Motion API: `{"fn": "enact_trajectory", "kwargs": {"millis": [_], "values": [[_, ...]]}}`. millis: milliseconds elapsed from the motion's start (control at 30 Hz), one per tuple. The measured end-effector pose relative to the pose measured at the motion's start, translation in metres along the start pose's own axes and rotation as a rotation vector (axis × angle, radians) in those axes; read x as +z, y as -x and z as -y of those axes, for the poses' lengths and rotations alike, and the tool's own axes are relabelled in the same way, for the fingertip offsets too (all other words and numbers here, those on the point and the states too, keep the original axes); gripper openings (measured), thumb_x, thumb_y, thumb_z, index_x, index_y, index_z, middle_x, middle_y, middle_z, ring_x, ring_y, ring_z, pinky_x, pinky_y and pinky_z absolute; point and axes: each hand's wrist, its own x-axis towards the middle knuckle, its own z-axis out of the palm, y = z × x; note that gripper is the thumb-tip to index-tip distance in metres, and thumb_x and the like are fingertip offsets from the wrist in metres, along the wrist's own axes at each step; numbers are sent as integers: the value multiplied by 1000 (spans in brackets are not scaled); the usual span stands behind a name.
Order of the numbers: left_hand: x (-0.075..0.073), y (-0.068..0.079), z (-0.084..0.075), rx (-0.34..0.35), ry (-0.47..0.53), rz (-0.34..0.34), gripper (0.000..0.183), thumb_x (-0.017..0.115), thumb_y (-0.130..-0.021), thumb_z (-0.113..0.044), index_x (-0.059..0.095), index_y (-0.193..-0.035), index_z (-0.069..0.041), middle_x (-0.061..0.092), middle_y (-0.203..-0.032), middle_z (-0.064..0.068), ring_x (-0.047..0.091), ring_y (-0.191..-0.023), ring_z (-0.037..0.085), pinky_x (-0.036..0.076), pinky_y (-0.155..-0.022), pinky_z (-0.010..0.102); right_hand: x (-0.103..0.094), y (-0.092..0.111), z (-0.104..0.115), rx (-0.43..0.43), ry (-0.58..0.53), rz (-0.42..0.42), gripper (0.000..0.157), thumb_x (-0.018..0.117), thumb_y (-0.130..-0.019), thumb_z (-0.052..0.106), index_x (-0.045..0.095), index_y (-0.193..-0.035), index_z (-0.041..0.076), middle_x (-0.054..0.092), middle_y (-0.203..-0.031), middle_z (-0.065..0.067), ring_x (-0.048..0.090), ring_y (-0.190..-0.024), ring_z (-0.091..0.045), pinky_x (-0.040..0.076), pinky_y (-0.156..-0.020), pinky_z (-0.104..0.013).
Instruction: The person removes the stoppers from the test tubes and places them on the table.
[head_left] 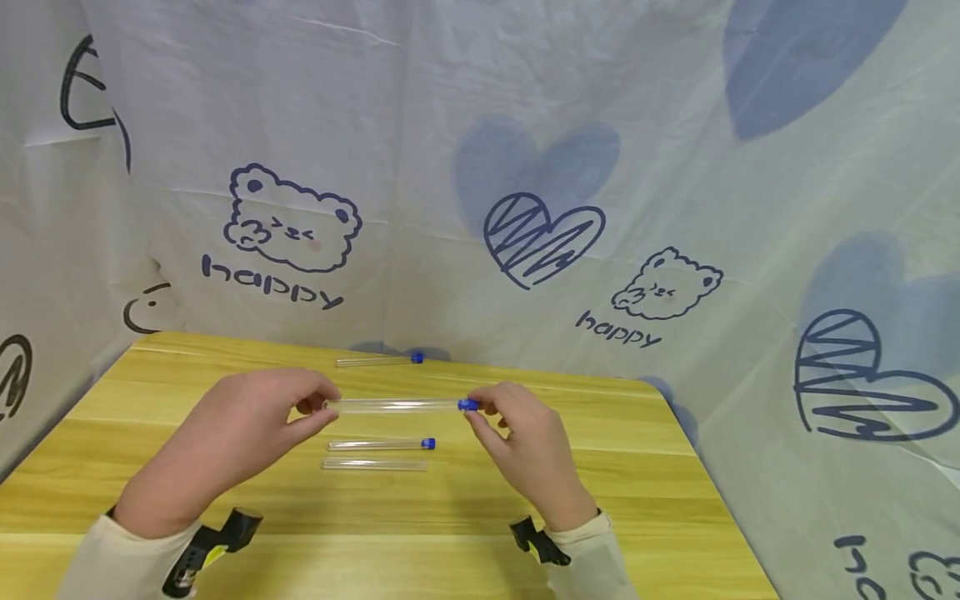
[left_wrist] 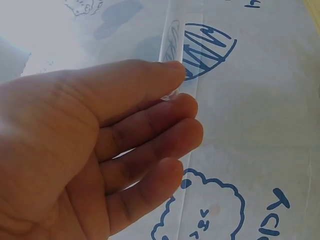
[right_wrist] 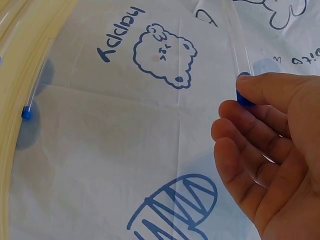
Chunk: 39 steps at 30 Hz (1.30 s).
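A clear test tube [head_left: 397,406] is held level above the table, between both hands. Its rounded end is pinched between thumb and fingers of my left hand [head_left: 251,421]; the left wrist view shows the tube [left_wrist: 172,37] coming to the thumb tip. At the opposite end, my right hand [head_left: 528,442] pinches the blue cap [head_left: 467,405] with thumb and index finger. In the right wrist view this cap [right_wrist: 244,92] sits at the tube's end, partly covered by the thumb. How far it is pushed on cannot be seen.
Nearer me on the wooden table [head_left: 360,533] lie a blue-capped tube [head_left: 375,446] and, just in front of it, an uncapped tube [head_left: 375,465]. Another capped tube [head_left: 375,362] lies near the back edge. A printed white cloth [head_left: 420,275] hangs behind the table and along its sides.
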Motion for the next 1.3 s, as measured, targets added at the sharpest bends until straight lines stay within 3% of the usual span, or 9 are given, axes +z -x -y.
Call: {"fn": "enact_trajectory", "kwargs": {"millis": [267, 567, 967, 1300], "values": [[-1, 0, 0, 4, -18, -8, 4, 79, -92, -21, 79, -96, -23, 71, -87, -15, 67, -79, 8, 58, -70, 38, 2, 0, -1, -24, 8, -18, 15, 80, -93, 15, 73, -105, 11, 73, -96, 2, 67, -83, -10, 58, -64, -25], [-1, 2, -1, 33, -36, -75, 7, 81, -90, -21, 78, -96, -23, 72, -86, -15, 67, -77, 6, 57, -65, 34, 2, 0, 0, -30, 12, -52, 15, 80, -92, 17, 72, -104, 11, 73, -97, 1, 68, -84, -11, 55, -64, -18], [1, 2, -2, 70, -46, -123, 6, 81, -89, -20, 78, -95, -21, 72, -85, -14, 67, -74, 5, 55, -61, 30, 1, 0, 2, 6, -24, -102, 15, 82, -91, 16, 73, -101, 9, 73, -95, 0, 69, -83, -13, 58, -61, -26], [2, 1, 0, 67, -49, -136, 7, 81, -90, -19, 76, -95, -22, 71, -85, -14, 65, -74, 5, 54, -62, 31, 1, 0, 0, -8, -38, -32, 15, 79, -93, 13, 71, -105, 12, 72, -99, 2, 67, -87, -9, 56, -68, -20]]}}
